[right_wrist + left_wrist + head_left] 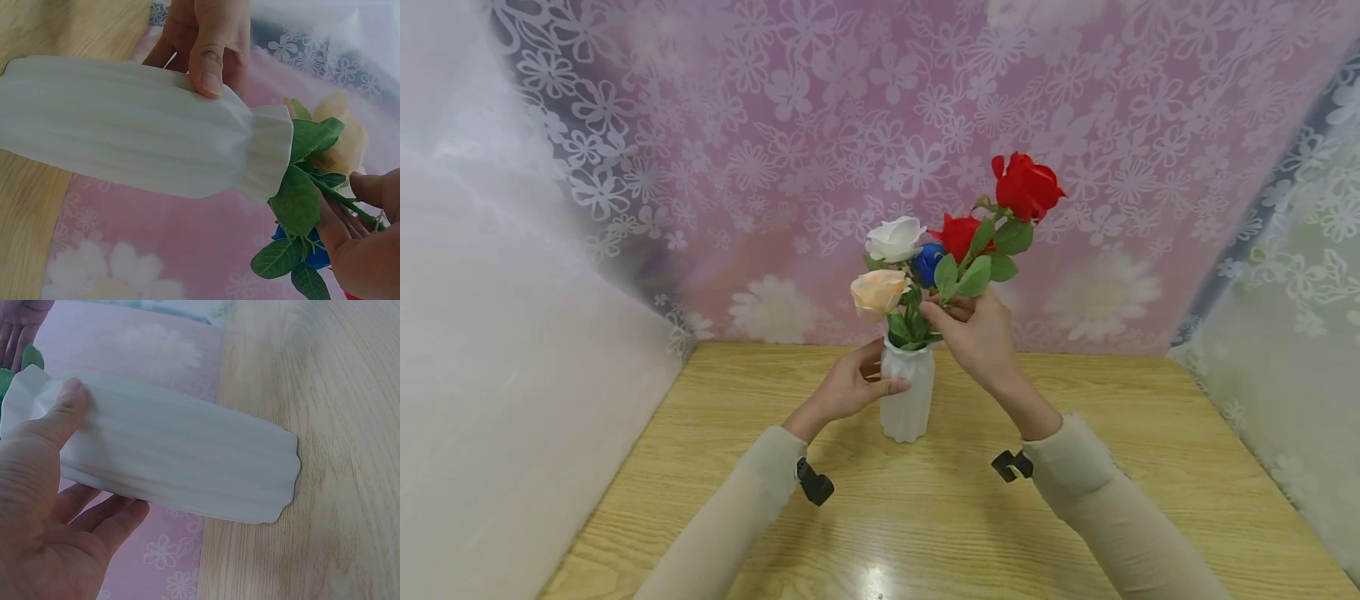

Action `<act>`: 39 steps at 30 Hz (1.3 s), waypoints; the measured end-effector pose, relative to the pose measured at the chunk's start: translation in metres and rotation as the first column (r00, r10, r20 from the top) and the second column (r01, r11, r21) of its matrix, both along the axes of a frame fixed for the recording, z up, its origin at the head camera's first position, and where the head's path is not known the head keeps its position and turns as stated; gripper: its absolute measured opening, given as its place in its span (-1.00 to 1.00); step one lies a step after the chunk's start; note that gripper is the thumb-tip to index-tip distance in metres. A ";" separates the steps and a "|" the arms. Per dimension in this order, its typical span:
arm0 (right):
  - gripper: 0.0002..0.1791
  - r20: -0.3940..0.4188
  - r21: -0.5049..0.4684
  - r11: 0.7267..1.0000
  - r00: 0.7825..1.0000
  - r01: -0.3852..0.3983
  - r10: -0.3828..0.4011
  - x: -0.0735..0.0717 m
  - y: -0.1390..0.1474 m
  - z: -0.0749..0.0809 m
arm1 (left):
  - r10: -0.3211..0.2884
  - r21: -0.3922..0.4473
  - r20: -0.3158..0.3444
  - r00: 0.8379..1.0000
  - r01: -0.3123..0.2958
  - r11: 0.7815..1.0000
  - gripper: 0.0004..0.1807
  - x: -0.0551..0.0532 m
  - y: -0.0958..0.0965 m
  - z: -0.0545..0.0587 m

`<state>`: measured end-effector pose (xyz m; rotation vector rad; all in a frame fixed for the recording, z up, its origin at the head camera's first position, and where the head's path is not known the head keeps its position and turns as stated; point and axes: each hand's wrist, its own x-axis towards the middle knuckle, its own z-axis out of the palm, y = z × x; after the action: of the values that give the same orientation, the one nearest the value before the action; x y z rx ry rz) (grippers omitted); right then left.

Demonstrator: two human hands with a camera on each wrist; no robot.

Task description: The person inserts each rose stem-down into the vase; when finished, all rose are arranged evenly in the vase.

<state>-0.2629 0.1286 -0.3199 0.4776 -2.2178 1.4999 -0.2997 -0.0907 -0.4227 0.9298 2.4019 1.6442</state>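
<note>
A white fluted vase (pixel 906 408) stands upright on the wooden table. My left hand (pixel 847 383) grips it below the neck, thumb across the front and fingers round the far side (pixel 115 519). Several roses rise from its mouth: a white rose (pixel 895 239), a peach rose (pixel 878 292), a blue rose (pixel 928 264) and a low red rose (pixel 958 236). Just above the rim my right hand (pixel 973 329) pinches a green stem (pixel 337 195) between thumb and fingers. A taller, leafy red rose (pixel 1028 187) leans up and right above that hand.
The wooden table (pixel 1075 517) runs back to a pink flowered sheet (pixel 850 125). A pale sheet (pixel 497 333) borders the left side, and another flowered sheet (pixel 1292 333) borders the right. Green leaves (pixel 297 200) crowd around the vase's mouth.
</note>
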 end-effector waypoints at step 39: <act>-0.61 -0.062 -0.116 0.992 0.997 0.041 -0.049 -0.013 -0.011 -0.002 | 0.012 -0.017 -0.005 1.000 -0.012 1.000 -0.25 0.001 0.000 0.001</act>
<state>-0.2762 0.1173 -0.3215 0.4305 -2.0667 1.5564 -0.2990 -0.0907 -0.4216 0.9196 2.4247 1.6252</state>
